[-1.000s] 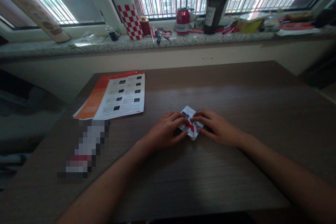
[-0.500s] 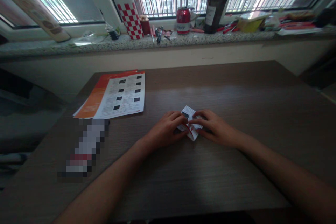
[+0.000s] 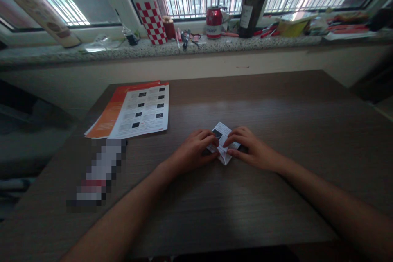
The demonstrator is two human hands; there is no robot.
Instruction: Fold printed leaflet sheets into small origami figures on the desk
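Note:
A small folded piece of printed paper (image 3: 221, 131) lies on the brown table (image 3: 233, 213), one corner pointing toward me and one away. My left hand (image 3: 198, 147) grips its left side, fingertips on top and thumb low near the front corner. On the right side, my right hand (image 3: 250, 149) holds the paper with bent fingers above and the thumb by the front flap. Creases show near the front corner. The fingers cover parts of both side edges.
Orange and white printed sheets (image 3: 144, 110) lie at the table's left back, with a blurred-out object (image 3: 100, 172) in front of them. On the granite sill (image 3: 184, 51) stand a checkered bottle (image 3: 153, 22), a red can (image 3: 214, 22), a dark drink cup (image 3: 249, 12) and assorted clutter.
The red inner strip of the paper no longer shows; its front part now looks white and flatter. My right fingers have shifted slightly, and more of the paper's printed top is visible.

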